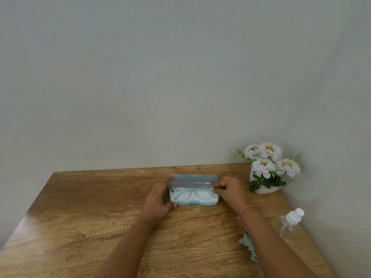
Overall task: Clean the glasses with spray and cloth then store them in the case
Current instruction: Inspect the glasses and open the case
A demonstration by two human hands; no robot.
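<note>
A light blue glasses case (193, 202) lies open near the back of the wooden table, its lid standing up behind. Clear-framed glasses (191, 193) lie folded inside it. My left hand (158, 199) cups the case's left end, thumb at the front edge and fingers at the lid. My right hand (230, 189) is at the case's right end, fingertips pinched on the right hinge of the glasses. A clear spray bottle (289, 222) with a white cap stands at the right. A pale blue cloth (250, 247) lies crumpled by my right forearm, partly hidden by it.
A white pot of white flowers (267, 169) stands in the back right corner against the wall. The wooden table (80, 217) meets a grey wall at the back and on the right; its left edge slants toward me.
</note>
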